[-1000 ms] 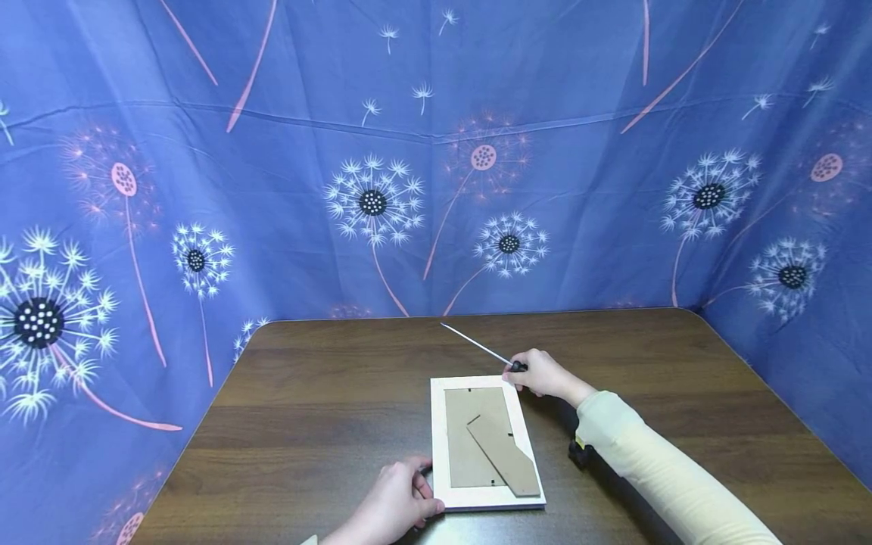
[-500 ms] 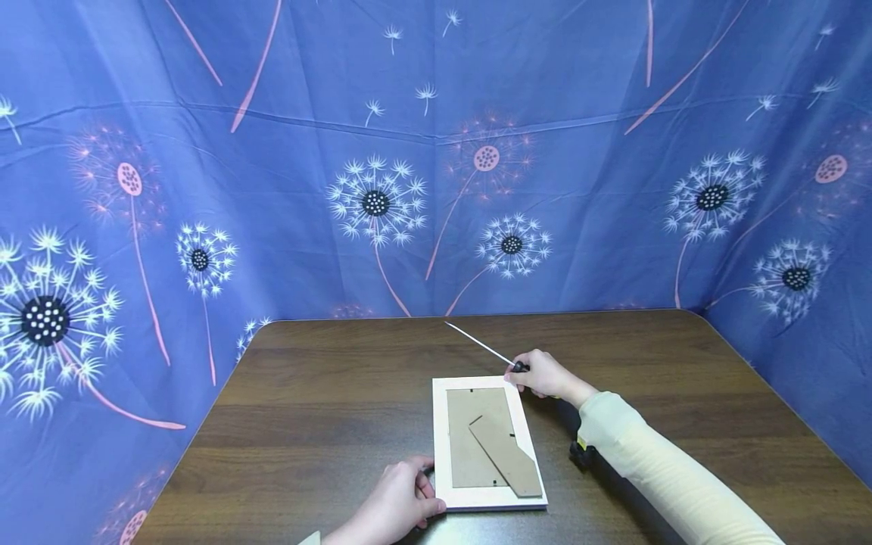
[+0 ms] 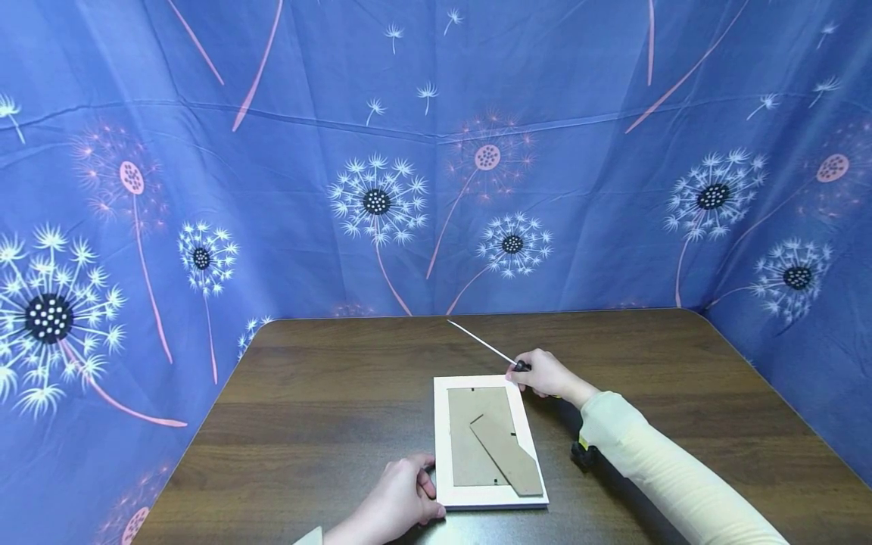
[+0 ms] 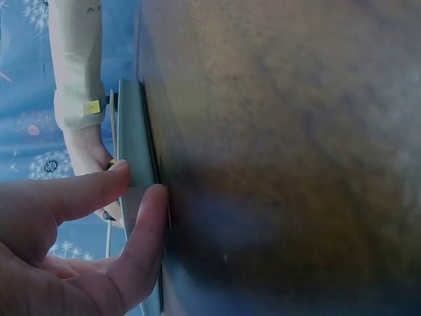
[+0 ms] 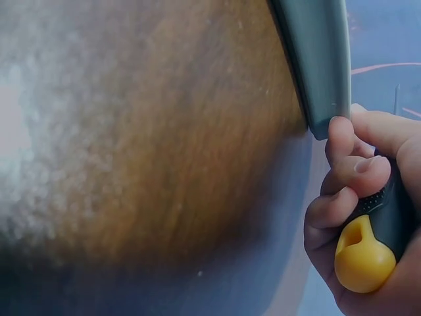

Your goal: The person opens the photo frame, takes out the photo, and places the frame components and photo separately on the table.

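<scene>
A picture frame (image 3: 443, 439) lies face down on the table, its white border around a brown backing board (image 3: 470, 454) with an easel leg (image 3: 511, 463) turned toward the near right corner. My left hand (image 3: 395, 499) pinches the frame's near left edge; the left wrist view shows thumb and forefinger on its side (image 4: 135, 125). In my right hand (image 3: 548, 375), at the far right corner, is a screwdriver (image 3: 480, 343), its long thin shaft pointing away to the left. The right wrist view shows curled fingers round its black handle with a yellow end (image 5: 365, 260), fingertips also touching the frame's corner.
The dark wooden table (image 3: 327, 386) stretches out on both sides of the frame. Behind and beside it hangs a blue cloth (image 3: 272, 197) with a dandelion print. A black device with a yellow tag (image 3: 583, 453) sits at the right wrist, under the sleeve.
Both hands, the frame and the screwdriver keep their places. The whole head view has shifted very slightly.
</scene>
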The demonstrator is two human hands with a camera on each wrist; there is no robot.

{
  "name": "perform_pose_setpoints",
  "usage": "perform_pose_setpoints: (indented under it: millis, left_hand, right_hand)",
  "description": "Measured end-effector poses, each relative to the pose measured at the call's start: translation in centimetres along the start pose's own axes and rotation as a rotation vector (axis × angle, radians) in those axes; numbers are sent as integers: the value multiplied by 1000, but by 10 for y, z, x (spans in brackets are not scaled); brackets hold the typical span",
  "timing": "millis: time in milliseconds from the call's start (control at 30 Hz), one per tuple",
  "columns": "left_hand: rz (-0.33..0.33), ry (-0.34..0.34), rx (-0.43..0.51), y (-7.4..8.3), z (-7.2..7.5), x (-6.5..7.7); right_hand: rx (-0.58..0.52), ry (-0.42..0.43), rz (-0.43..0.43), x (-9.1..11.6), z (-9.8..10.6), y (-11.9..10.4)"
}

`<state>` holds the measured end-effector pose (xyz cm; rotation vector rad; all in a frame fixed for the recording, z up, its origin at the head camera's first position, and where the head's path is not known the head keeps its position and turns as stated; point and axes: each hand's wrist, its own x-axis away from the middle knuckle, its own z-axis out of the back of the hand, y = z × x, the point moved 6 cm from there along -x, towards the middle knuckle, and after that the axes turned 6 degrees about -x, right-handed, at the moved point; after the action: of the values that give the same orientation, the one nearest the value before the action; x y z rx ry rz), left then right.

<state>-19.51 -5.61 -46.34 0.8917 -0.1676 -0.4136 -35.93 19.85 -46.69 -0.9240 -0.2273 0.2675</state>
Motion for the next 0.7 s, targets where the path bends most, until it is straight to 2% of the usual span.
perform_pose_setpoints:
  millis: [700]
  left_hand:
    - [39, -34, 64, -4, 3, -2]
  right_hand:
    - [10, 6, -19, 7, 4, 5]
